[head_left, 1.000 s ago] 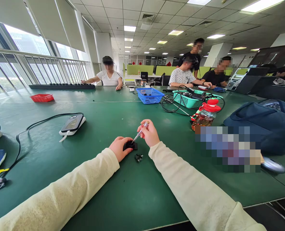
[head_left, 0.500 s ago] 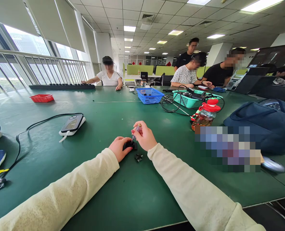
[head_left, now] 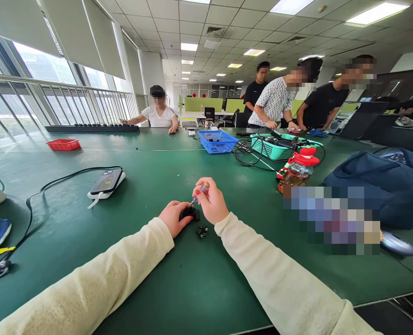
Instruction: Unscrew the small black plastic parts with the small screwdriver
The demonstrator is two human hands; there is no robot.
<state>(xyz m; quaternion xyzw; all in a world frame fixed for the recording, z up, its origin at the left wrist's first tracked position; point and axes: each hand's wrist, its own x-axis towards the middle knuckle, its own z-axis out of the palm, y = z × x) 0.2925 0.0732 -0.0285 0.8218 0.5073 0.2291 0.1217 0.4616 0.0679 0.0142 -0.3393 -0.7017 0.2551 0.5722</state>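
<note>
My left hand point(head_left: 176, 218) is closed round the left side of a small black plastic part point(head_left: 194, 213) on the green table. In my right hand point(head_left: 211, 200) is a screwdriver point(head_left: 204, 187) with a clear, purplish handle, held between thumb and fingers. It slants down to the left, its tip reaching into or onto the black part; the exact contact is too small to make out. Just in front of the part lies a small black piece with metal prongs point(head_left: 202, 231), touched by neither hand.
A phone point(head_left: 106, 181) on a white block lies to the left with a black cord. Farther back are a red tray point(head_left: 63, 145), a blue basket point(head_left: 217, 141) and a green basket point(head_left: 272, 151) of cables. A red-lidded bottle point(head_left: 296, 174) and dark blue bag point(head_left: 377, 186) stand right. Several people are across the table.
The screwdriver now leans over more to the right, its handle end shifted right and slightly down. At the back right, two people have risen and lean over the table.
</note>
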